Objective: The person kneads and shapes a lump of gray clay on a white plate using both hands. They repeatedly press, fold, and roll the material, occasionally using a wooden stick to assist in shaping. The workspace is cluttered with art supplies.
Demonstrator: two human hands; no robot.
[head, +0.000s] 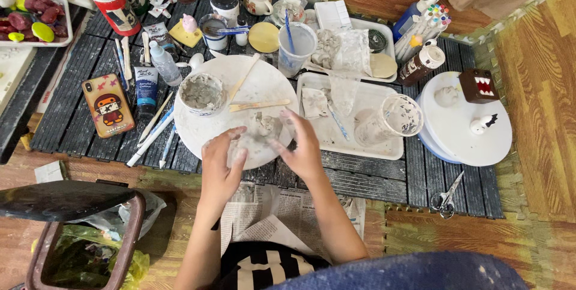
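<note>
- A dark slatted mat (372, 176) covers the floor and bears nearly everything; its far edge is crowded with jars and bottles, several cut off by the top of the frame.
- A bin (90, 248) with a dark lid sits at lower left, partly cut off.
- A round white board (204, 125) lies in the middle, smeared grey, with two wooden sticks on it.
- A white tray (372, 149) just right of it holds a tipped plastic cup and scraps.
- The left hand (221, 164) rests at the board's near edge, fingers loosely curled, touching the clay.
- The right hand (303, 149) has its fingers spread and bent toward the same lump.
- A small bowl (201, 93) of grey slurry stands on the board.
- The grey clay lump (262, 126) sits on the board between both hands; its shape is blurred, and whether either hand truly grips it I cannot tell.
</note>
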